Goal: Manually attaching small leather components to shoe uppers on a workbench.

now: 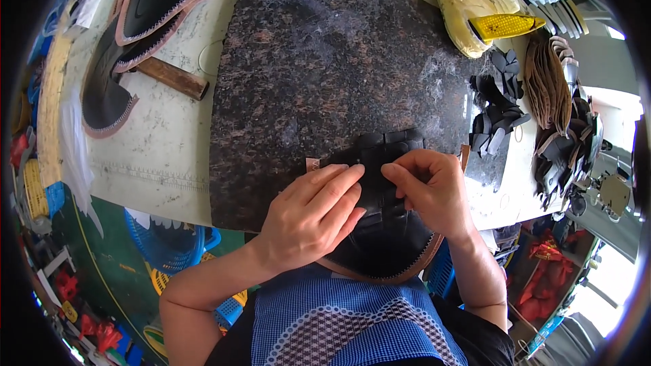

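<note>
A black shoe upper [376,247] with a zigzag-stitched, pinkish-brown edge lies at the near side of a dark mottled board, close against my apron. Black strap-like pieces [390,141] cross its far end. My left hand [315,213] rests on its left side, fingers stretched out and held together. On the right, my right hand [434,186] is closed in a pinch over the upper, thumb against curled fingers. Whatever it pinches is too small or hidden to make out. Small brown tabs [312,164] stick out beside the upper.
The dark board [325,61] covers the middle of a white table. Other black uppers [163,0] and a wooden handle [173,78] lie at left. A yellowish shoe-shaped block [468,0], yellow-handled tool [507,26], black pieces [498,105] and brown strips [548,85] sit at right. Blue basket [166,244] below left.
</note>
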### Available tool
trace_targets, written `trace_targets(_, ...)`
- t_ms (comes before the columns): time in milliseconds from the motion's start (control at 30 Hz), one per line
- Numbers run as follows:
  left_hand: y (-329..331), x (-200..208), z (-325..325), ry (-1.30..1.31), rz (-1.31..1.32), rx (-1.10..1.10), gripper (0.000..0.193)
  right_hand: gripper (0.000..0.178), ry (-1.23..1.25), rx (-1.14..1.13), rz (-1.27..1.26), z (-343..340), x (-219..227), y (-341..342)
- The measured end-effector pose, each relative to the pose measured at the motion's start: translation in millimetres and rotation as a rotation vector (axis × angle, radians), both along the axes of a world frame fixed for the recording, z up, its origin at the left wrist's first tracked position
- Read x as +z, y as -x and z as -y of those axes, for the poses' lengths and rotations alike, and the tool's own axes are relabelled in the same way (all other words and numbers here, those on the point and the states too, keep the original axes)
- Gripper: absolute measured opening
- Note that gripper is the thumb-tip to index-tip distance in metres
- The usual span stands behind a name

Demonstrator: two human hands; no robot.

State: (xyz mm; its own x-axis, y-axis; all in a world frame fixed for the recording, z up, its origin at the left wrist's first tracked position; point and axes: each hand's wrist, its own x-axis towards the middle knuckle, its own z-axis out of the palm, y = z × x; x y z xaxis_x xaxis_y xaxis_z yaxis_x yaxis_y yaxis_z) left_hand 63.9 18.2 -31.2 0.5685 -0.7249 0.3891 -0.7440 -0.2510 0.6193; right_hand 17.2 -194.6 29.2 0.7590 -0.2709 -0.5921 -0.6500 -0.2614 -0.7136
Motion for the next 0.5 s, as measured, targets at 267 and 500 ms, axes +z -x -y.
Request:
trace_targets(267,-3,1,0,-0.071,-0.007,-0.043,0.020,0.017,0.115,0.067,0.011,-2,-8,2)
trace_targets(500,-6,-1,-1,-0.075,0.018,-0.061,0.023,0.010,-0.191,-0.005,0.126,19,-8,1)
